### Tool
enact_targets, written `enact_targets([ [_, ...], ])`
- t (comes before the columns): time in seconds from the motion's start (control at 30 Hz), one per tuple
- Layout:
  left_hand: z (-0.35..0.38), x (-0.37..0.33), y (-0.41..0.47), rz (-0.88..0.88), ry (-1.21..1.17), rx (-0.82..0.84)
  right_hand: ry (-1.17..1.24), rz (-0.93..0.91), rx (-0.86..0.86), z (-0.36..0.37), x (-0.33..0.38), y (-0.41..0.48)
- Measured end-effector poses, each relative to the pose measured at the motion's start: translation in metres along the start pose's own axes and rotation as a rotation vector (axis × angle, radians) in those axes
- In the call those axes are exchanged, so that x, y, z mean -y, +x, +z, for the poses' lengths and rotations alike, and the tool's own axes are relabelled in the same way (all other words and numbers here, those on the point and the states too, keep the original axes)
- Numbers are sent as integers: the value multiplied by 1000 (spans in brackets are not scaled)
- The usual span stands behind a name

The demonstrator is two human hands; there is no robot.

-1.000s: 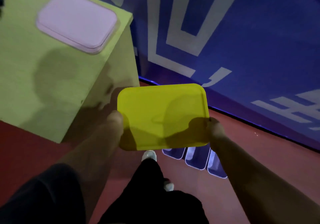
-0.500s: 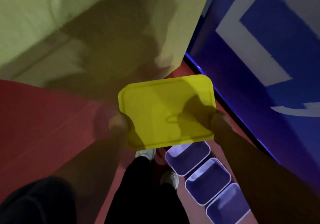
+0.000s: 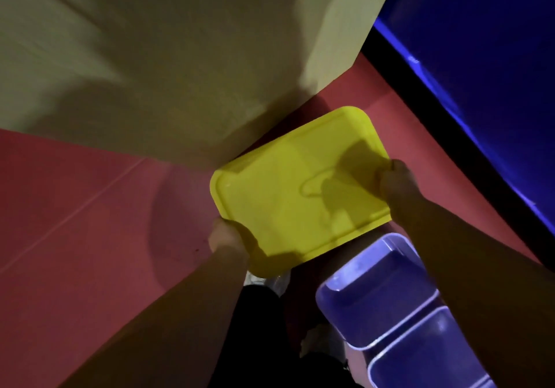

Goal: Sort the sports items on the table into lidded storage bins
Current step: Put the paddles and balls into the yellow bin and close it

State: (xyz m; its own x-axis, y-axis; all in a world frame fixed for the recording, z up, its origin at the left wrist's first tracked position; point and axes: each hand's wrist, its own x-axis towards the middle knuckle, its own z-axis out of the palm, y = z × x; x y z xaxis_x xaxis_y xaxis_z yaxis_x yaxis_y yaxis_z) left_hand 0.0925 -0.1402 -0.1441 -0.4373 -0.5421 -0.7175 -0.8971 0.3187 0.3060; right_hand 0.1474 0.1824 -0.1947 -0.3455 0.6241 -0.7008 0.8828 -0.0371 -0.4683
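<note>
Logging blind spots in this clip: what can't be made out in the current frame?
Head view only.
- Table: its top and any sports items lie beyond the top edge; only its side shows.
- Left hand and right hand: fingers hidden under the yellow lid.
- Second bin: cut off by the bottom edge.
- First bin: contents unclear, dim and blurred.

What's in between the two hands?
The yellow lid fills that stretch: the left hand grips one end and the right hand grips the other. The head view shows it.
</note>
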Motion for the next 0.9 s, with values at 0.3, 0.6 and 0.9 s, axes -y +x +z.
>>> enact_targets([
  [0.3, 15, 1, 41, 25, 5, -86, 9, -89, 14, 36, 35, 22],
  [0.6, 22, -29, -26, 246, 151, -178, -96, -144, -36, 11, 49, -74],
  [0.9, 72, -3, -171, 974, 681, 518, 354, 149, -96, -60, -59, -180],
])
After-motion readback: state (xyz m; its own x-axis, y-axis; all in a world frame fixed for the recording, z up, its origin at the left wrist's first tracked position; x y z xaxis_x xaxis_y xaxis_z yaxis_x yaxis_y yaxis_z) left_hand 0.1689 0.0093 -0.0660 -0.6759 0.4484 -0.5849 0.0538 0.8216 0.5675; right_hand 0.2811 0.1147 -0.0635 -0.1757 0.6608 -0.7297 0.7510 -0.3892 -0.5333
